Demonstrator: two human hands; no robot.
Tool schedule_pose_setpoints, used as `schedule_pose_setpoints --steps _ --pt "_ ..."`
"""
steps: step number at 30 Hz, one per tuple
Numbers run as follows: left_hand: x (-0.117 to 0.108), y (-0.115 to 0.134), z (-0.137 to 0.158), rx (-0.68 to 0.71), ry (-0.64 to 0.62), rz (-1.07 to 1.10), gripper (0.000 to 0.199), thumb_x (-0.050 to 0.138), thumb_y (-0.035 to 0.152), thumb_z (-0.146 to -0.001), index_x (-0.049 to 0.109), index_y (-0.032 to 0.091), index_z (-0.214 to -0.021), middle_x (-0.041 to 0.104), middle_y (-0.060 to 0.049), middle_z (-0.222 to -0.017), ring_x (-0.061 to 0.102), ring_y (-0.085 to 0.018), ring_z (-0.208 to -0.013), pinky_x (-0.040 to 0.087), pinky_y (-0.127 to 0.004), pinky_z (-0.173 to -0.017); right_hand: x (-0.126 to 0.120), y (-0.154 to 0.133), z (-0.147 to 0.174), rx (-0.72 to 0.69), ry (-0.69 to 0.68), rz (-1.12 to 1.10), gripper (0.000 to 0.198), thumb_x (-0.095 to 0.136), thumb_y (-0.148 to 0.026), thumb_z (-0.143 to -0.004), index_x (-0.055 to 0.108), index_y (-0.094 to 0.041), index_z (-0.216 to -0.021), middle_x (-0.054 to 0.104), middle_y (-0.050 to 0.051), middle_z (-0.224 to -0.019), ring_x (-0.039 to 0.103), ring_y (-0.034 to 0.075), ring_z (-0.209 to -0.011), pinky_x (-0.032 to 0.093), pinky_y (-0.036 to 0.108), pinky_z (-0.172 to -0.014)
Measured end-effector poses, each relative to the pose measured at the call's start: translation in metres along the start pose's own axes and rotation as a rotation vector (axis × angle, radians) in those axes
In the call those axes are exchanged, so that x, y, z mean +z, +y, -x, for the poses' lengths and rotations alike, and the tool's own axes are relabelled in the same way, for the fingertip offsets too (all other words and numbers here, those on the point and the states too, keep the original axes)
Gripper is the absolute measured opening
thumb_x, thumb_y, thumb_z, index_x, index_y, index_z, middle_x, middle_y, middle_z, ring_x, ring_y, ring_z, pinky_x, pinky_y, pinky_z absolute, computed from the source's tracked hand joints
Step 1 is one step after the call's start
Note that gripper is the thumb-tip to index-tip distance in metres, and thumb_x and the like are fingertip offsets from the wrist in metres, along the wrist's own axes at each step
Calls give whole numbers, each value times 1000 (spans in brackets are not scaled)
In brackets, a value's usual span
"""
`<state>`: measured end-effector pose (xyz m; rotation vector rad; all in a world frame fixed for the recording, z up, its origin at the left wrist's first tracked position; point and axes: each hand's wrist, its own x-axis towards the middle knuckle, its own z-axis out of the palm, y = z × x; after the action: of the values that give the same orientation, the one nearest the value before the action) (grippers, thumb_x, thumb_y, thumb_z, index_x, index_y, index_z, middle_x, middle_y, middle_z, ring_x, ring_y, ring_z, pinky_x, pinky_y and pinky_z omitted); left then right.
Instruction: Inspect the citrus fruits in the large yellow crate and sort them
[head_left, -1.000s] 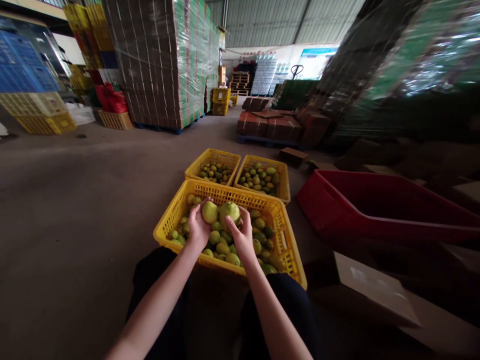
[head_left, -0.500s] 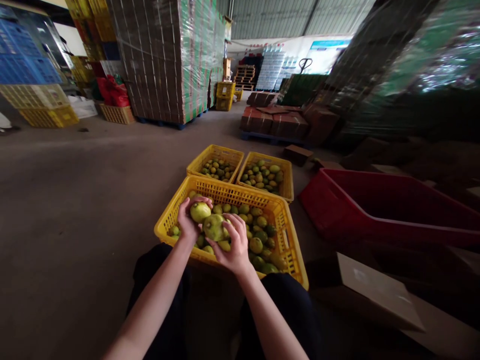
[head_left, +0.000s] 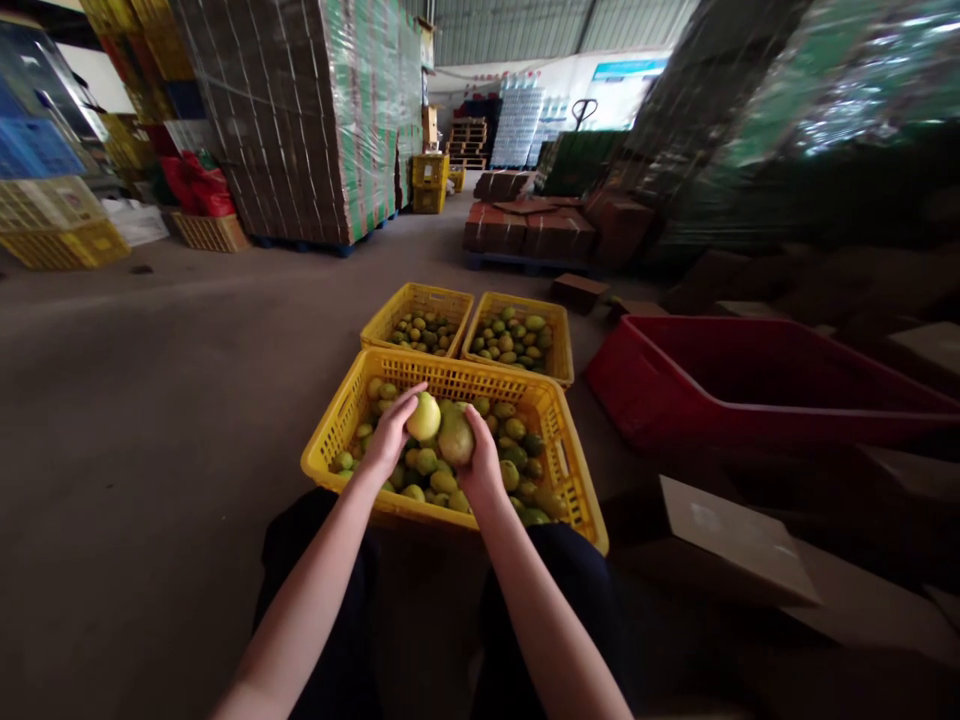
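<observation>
My left hand (head_left: 386,440) is wrapped round the side of a pale yellow-green lemon (head_left: 424,417). A larger, greener lemon (head_left: 454,440) sits in my right hand (head_left: 484,462), the fingers curled over its right side. The two fruits are side by side, nearly touching, above the large yellow plastic crate (head_left: 559,400) in front of my knees. Inside that crate lie several loose lemons (head_left: 426,462), from green to yellow. My hands and the held fruit hide part of the pile.
Two smaller yellow crates (head_left: 365,335) of similar fruit stand just beyond the large one. To the right are a red tub (head_left: 637,385) and a cardboard box (head_left: 735,540). Farther back, wrapped stacks of cartons (head_left: 262,130) rise on pallets.
Both held lemons have been turned, and my right hand now grips its lemon from the side. My hands have shifted slightly, and the whole view has swung a little to the right.
</observation>
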<state>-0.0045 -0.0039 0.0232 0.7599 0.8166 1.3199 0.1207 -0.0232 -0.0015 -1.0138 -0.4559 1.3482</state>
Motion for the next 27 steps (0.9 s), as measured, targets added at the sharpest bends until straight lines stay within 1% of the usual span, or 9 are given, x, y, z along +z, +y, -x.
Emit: schedule_pose_setpoints --steps 2,4,6,8,10,12,16,23,27 --pt "-1 -3 2 -27 -3 -175 24 76 31 -74 76 18 -94 73 -9 -103 64 -27 -100 51 -27 -70 -7 -5 -8 156 -62 -89 32 67 -52 -75 60 -24 -88 70 1 -75 69 23 -72 58 35 -58" --pt "0 -6 4 -37 11 -243 24 78 35 -72 77 17 -89 73 -9 -98 65 -27 -94 50 -26 -65 -10 -11 -11 239 -104 -135 31 67 -52 -76 62 -23 -87 71 1 -72 69 23 -69 57 35 -56" --pt "1 -9 3 -83 34 -183 26 73 41 -76 76 16 -84 73 -9 -90 65 -25 -85 48 -26 -60 -10 -15 -9 285 -102 -172 30 66 -51 -78 63 -23 -88 72 1 -73 69 21 -68 57 34 -56" --pt "1 -12 -1 -198 65 -63 34 62 46 -83 75 14 -82 72 -9 -78 63 -20 -68 44 -24 -50 -6 -18 -3 336 -67 -222 28 62 -49 -81 65 -22 -89 72 1 -74 68 20 -67 56 33 -56" --pt "0 -12 -5 -337 84 72 40 52 47 -85 73 12 -82 67 -8 -63 54 -15 -49 35 -23 -40 -1 -19 2 379 -36 -272 26 56 -46 -84 65 -22 -89 72 1 -73 67 20 -65 56 33 -55" --pt "-2 -11 -7 -424 95 189 41 50 46 -84 72 12 -83 60 -6 -54 46 -12 -39 28 -23 -35 2 -20 5 396 -46 -294 25 52 -41 -85 65 -21 -89 72 3 -72 68 21 -65 57 36 -57" --pt "-7 -9 -6 -477 153 370 40 49 49 -82 68 14 -81 57 -4 -53 46 -12 -39 31 -22 -35 3 -19 5 407 -81 -315 20 51 -32 -85 64 -18 -89 73 6 -73 68 21 -66 59 37 -61" --pt "-2 -9 -2 -495 278 498 47 35 45 -96 67 12 -84 58 -5 -57 53 -14 -49 43 -25 -47 -2 -14 -1 443 -101 -376 23 58 -36 -86 63 -16 -95 73 7 -73 71 22 -67 61 37 -61" --pt "5 -7 -5 -474 336 545 36 43 42 -96 64 14 -91 62 -4 -64 57 -14 -54 47 -24 -50 -2 -13 -1 436 -138 -407 20 56 -34 -89 61 -16 -96 74 7 -74 72 23 -69 61 36 -60"
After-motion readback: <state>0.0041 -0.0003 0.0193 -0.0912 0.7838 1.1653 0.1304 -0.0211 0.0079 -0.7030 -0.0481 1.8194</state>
